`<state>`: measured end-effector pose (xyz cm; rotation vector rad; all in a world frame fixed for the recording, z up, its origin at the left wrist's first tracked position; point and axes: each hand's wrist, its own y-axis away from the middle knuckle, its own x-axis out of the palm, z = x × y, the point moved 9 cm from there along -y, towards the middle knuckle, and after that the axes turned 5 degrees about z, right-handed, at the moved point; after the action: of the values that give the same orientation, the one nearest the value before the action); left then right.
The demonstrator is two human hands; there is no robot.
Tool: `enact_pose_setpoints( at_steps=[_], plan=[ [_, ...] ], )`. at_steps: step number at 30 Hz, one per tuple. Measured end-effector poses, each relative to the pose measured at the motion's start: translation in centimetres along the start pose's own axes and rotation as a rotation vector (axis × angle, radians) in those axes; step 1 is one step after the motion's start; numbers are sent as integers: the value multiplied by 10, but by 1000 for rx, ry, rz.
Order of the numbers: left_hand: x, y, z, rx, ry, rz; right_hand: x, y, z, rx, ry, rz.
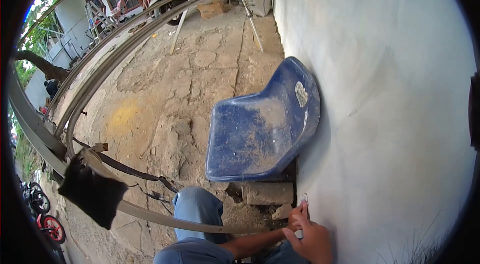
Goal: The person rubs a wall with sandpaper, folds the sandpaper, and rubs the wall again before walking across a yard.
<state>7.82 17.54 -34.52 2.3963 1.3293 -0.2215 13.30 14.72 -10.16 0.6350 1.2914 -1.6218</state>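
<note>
Blue plastic seat shell (pixel 250 136) leaned against white plastered wall (pixel 385 114), apparently for support. Brick (pixel 270 193) set just below shell. Small shiny piece (pixel 304 197) seen below-right of shell; left hand (pixel 295 217) held narrow there, perhaps for steadying, grip not confirmed. Right hand (pixel 316 242) curled lower still, overlapping left; whether anything is held cannot be told.
</note>
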Motion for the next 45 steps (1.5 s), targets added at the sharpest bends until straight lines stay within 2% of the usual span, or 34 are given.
enact_pose_setpoints(
  at_steps=[1, 3, 4, 5, 7, 8, 9, 10, 12, 13, 15, 18, 19, 24, 26, 27, 28, 30, 31, 32, 33, 34, 35, 36, 37, 39, 42, 44, 45],
  plan=[
    [-2, 0, -8, 136, 46, -4, -12, -16, 4, -12, 8, -9],
    [107, -22, 159, 309, -78, 149, -18, -52, -3, 223, -302, 233],
    [135, -24, 198, 399, -128, 221, -17, -49, -10, 211, -301, 226],
    [109, -37, 163, 244, -62, 140, -17, -40, -18, 127, -246, 167],
    [-8, -41, -14, -51, 122, -52, 18, -8, -30, 37, -188, 110],
    [-4, -50, -13, -50, 128, -56, 49, 21, -50, 146, -126, 15],
    [-6, -63, -10, -45, 84, -122, 46, 19, -55, 258, -61, -83],
    [-5, -70, -8, -39, 39, -185, 37, 21, -56, 259, -54, -82],
    [2, -56, -4, -81, 62, -146, 1, -27, -35, 356, -528, 190],
    [2, -43, -1, -25, 74, -177, 3, -26, -36, 358, -530, 190],
    [4, -26, 4, 50, 107, -214, -8, -24, -28, 177, -186, 33],
    [8, -10, 8, 10, 130, -167, -19, -20, -4, -94, 342, -222],
    [7, -11, 9, -5, 126, -155, -21, -21, -4, -89, 347, -227],
    [-10, -36, -9, -79, 28, -108, -5, -41, -34, 686, -743, 465],
    [-6, -50, -3, -138, 69, -98, -4, -42, -35, 700, -751, 472],
    [-8, -49, -7, -61, 113, -169, -2, -41, -36, 712, -759, 476],
    [-2, -53, 2, -79, 107, -149, 3, -39, -43, 739, -766, 480],
    [19, -43, 29, -157, -29, -28, 5, -36, -48, 593, -663, 390],
    [21, -20, 17, -16, 738, 100, 3, -48, -47, 573, -680, 413],
    [18, 26, 17, 10, 1504, 220, -1, -39, -47, 647, -708, 417],
    [19, 30, 19, -62, 1538, 276, -1, -39, -46, 642, -686, 434],
    [-2, 11, 1, -28, 621, 186, -1, -37, -46, 624, -657, 448],
    [-1, -4, 13, 139, 440, 19, 0, -34, -48, 604, -642, 385],
    [0, -19, 0, 54, 230, -7, 1, -30, -47, 572, -624, 328],
    [-5, -32, -12, -24, 16, -36, 2, -26, -48, 624, -636, 337],
    [-7, -47, -26, 89, 133, -91, 7, -27, -46, 655, -724, 464],
    [-7, -48, -23, 153, 54, -137, 7, -30, -47, 672, -722, 474],
    [-8, -34, -9, 151, -21, -120, 9, -31, -47, 668, -726, 456],
    [-2, -29, 1, 69, -66, -35, 9, -31, -49, 677, -716, 451]
  ],
)
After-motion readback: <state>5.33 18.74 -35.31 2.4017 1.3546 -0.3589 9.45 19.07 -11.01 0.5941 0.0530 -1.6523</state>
